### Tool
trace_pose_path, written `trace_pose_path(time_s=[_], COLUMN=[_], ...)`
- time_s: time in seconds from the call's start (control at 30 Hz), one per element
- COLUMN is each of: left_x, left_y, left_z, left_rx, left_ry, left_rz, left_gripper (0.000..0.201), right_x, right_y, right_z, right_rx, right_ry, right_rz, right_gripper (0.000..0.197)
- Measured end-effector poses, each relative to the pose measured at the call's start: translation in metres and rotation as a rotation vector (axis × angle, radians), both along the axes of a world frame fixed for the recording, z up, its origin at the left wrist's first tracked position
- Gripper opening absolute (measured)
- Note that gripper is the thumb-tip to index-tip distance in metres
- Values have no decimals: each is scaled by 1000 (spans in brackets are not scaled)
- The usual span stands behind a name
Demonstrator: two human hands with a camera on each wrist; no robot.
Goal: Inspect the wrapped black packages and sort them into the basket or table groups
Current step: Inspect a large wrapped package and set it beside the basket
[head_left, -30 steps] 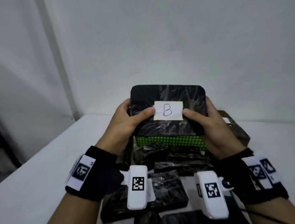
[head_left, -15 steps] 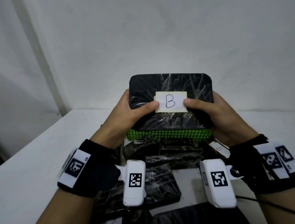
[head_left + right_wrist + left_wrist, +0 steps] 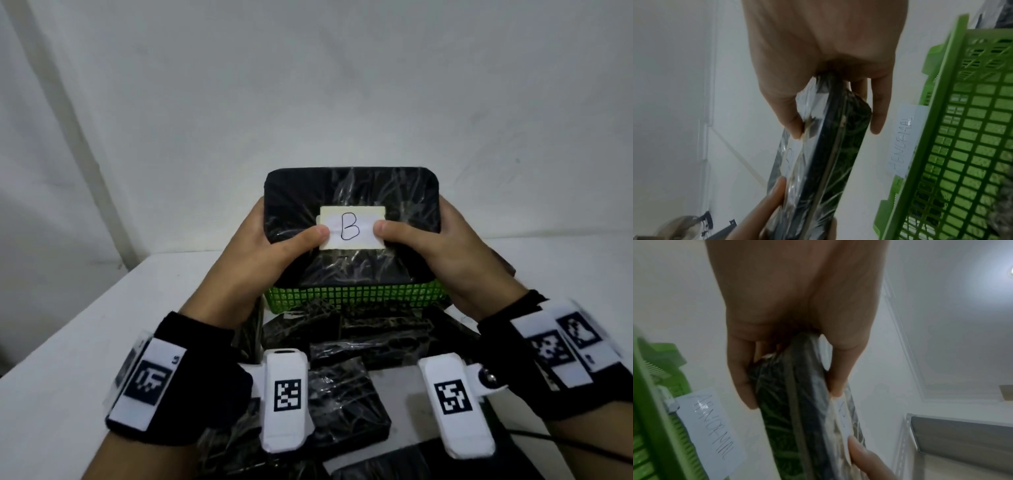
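Note:
A flat black package [image 3: 352,192] wrapped in clear film is held up in front of me, tilted face-on, with a white label [image 3: 352,231] marked "B". My left hand [image 3: 270,253] grips its left edge, thumb on the label's left end. My right hand [image 3: 442,250] grips the right edge, thumb on the label's right end. In the wrist views the package [image 3: 797,402] [image 3: 830,154] is pinched edge-on between thumb and fingers. A green mesh basket [image 3: 356,296] stands just behind and below it, bearing a paper tag [image 3: 902,142] reading "ABNORMAL".
Several more wrapped black packages [image 3: 346,397] lie on the white table [image 3: 85,342] between my wrists and the basket. One more package [image 3: 507,265] lies right of the basket. A white wall stands close behind. A black cable [image 3: 582,445] runs at lower right.
Both hands have raised the package slightly and tipped it more face-on. My view has shifted a little to the left. The grip stays the same.

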State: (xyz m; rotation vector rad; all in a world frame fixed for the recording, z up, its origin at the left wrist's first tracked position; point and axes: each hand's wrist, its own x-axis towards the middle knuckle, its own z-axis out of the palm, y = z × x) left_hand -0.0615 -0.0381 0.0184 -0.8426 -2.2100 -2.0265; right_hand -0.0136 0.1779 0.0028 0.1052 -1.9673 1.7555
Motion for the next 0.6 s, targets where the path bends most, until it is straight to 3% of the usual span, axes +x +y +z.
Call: trace_pose_path(time_s=[0.1, 0.27, 0.33, 0.4, 0.43, 0.6], left_x=[-1, 3, 1, 2, 1, -3], left_y=[-6, 3, 5, 6, 6, 7], left_z=[1, 2, 2, 1, 1, -2], left_rx=[-86, 0, 69, 118, 141, 288], left_ry=[65, -92, -105, -107, -103, -69], left_rz=[36, -41, -35, -54, -74, -121], left_gripper=[43, 54, 46, 26, 19, 27], right_x=[3, 9, 12, 13, 13, 9], right_y=[0, 6, 6, 6, 6, 2], right_z=[2, 7, 12, 16, 16, 16], right_rx=[85, 52, -56, -141, -134, -92], right_ry=[12, 46, -1, -75, -105, -73], right_rz=[-3, -10, 106, 185, 197, 217], right_gripper=[58, 71, 66, 54, 57, 50])
